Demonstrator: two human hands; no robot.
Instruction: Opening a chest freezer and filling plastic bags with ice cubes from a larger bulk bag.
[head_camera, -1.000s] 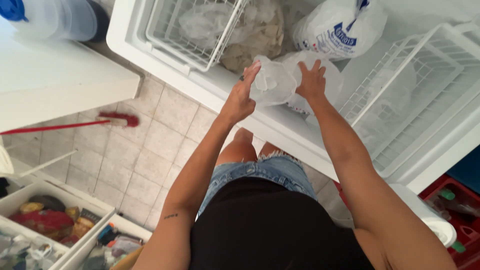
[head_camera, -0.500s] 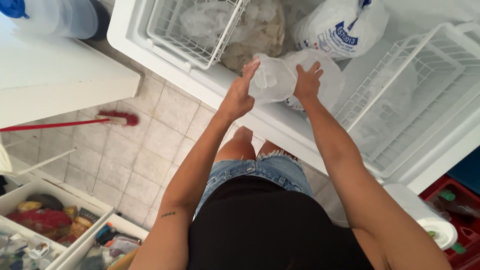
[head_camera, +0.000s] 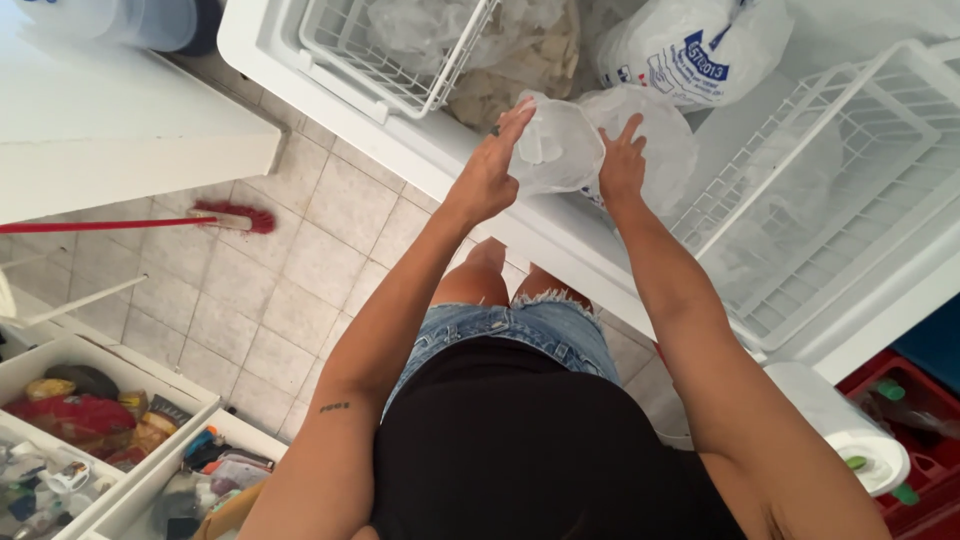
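While the person stands tight against the front wall of the open white chest freezer (head_camera: 440, 150), both bare arms run forward and up from the shoulders, elbows only slightly bent, forearms converging over the rim. Inside the freezer, a big white wire basket (head_camera: 830, 200) sits to the right, a smaller wire basket (head_camera: 390, 50) hangs at the left end, and a large white plastic bag with a blue mark (head_camera: 690, 45) lies at the back. Down on the tiled floor (head_camera: 290, 270), a red broom (head_camera: 235, 217) lies flat, well apart from the feet. Right of the person, a white paper towel roll (head_camera: 850, 430) stands near a red crate (head_camera: 920, 420). At lower left, white drawers (head_camera: 110, 440) hold packets and bottles.

Now the grip: a clear frosty plastic bag (head_camera: 555, 150) sits just above the freezer's front edge, pinched between the two hands. The left hand (head_camera: 490, 175) wraps its left side, fingers stretched upward along the plastic, thumb tucked under, wrist bent back. The right hand (head_camera: 622, 165) presses the other side, fingers spread and pointing up, palm against the bag. A second cloudy bag (head_camera: 665, 140) rests just behind it, touching the right hand's fingers.
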